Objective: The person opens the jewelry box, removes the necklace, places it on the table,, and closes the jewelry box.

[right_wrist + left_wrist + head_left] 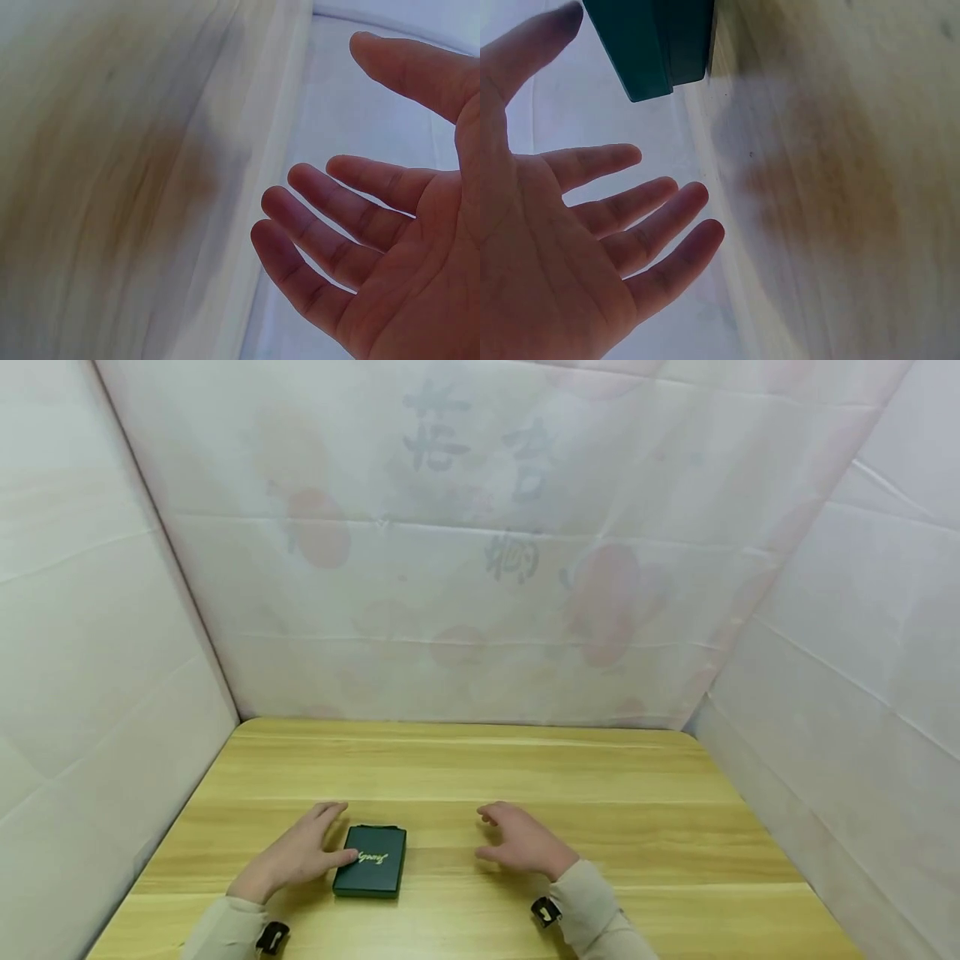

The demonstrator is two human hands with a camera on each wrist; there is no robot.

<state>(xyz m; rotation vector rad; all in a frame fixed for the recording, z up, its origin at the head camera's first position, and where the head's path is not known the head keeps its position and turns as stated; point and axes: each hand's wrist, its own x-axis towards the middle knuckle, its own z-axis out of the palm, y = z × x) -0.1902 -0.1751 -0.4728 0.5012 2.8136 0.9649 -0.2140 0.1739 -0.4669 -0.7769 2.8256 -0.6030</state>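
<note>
A flat dark green box with gold script on its lid lies on the wooden table, left of centre. Beside it on the left is my left hand, fingers spread and thumb reaching over the box's left part. In the left wrist view the green box shows a corner near the thumb, with the left hand not gripping it. My right hand hovers over the table well to the right of the box. Its fingers are relaxed and hold nothing, as the right hand shows in the right wrist view.
The wood-grain table has rounded far corners. A pale fabric wall with faint characters and reddish shapes stands behind it, with plain pale walls on the left and right. Each wrist wears a small black device.
</note>
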